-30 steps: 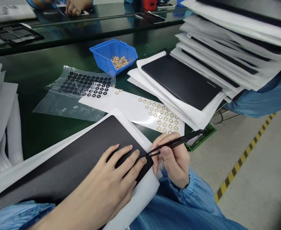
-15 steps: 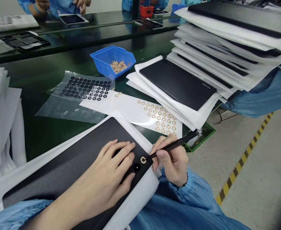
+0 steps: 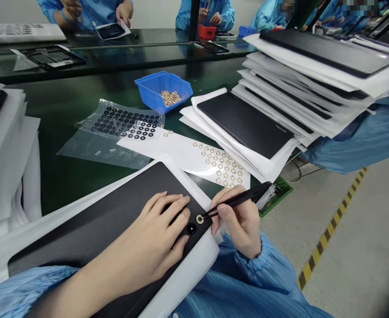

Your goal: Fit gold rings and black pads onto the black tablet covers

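1. I have the black panel (image 3: pixel 121 210) low in the head view, lying on white wrapping (image 3: pixel 184 271) near the person's lap, its far corner angled toward the bench.
2. The left hand (image 3: pixel 158 234) lies palm down on it, fingers extended and only slightly apart, grasping nothing; the fingertips sit just beside a round dark lens (image 3: pixel 191 229).
3. The right hand (image 3: pixel 242 221) pinches black tweezers (image 3: pixel 244 197) between thumb and fingers; their tips meet a small gold ring (image 3: pixel 197 217) on the panel, next to the lens.
4. I judge the panel light, stiff and smooth, liable to slide on its wrapping and to pick up scratches. I would hold it by its edges or steady it with a flat palm, clear of the lens.
5. The ring looks thin, flat and easy to bend; its rim or small tab seems the place to nip, lightly.
6. I cannot tell whether the tips clamp the ring or merely touch it.
7. The left hand and forearm cover much of the panel, its lower part runs out of view, and its underside is hidden. The right hand's curled fingers are partly masked too.
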Demonstrator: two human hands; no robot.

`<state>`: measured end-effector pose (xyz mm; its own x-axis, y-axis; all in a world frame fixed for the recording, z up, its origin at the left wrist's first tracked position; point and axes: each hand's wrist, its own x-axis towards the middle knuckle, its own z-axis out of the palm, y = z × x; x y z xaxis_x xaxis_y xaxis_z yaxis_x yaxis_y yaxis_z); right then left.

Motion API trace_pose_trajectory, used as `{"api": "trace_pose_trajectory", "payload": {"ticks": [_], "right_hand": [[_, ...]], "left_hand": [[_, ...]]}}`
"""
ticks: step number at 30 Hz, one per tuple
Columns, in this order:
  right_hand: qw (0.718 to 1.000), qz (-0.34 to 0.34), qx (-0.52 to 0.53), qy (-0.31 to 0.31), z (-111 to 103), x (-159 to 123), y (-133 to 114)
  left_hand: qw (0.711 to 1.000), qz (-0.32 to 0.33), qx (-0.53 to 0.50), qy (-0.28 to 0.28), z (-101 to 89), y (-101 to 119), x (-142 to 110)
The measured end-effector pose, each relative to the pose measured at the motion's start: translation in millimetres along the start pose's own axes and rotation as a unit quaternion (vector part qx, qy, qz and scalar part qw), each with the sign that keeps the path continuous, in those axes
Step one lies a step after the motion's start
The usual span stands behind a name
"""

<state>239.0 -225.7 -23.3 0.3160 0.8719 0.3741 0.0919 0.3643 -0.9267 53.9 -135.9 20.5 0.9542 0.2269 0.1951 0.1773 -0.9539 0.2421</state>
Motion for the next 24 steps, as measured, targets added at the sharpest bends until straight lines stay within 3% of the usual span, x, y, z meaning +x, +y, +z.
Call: {"api": "trace_pose_trajectory", "payload": {"ticks": [8, 17, 21, 24], "right_hand": [[0.997, -0.024, -0.068, 0.015, 2, 2, -3], [0.996, -0.014, -0.086, -0.017, 10, 15, -6], [0.995, -0.056, -0.085, -0.003, 12, 38, -25], [0.982, -0.102, -0.159, 0.03, 8, 83, -42]], "left_hand": [[1.0, -0.002, 0.006, 0.004, 0.3, 1, 0], [1.0, 0.005, -0.001, 0.006, 2.5, 0, 0], [1.0, 0.001, -0.012, -0.002, 2.2, -1, -1], [1.0, -0.002, -0.017, -0.001, 2.0, -1, -2]]}}
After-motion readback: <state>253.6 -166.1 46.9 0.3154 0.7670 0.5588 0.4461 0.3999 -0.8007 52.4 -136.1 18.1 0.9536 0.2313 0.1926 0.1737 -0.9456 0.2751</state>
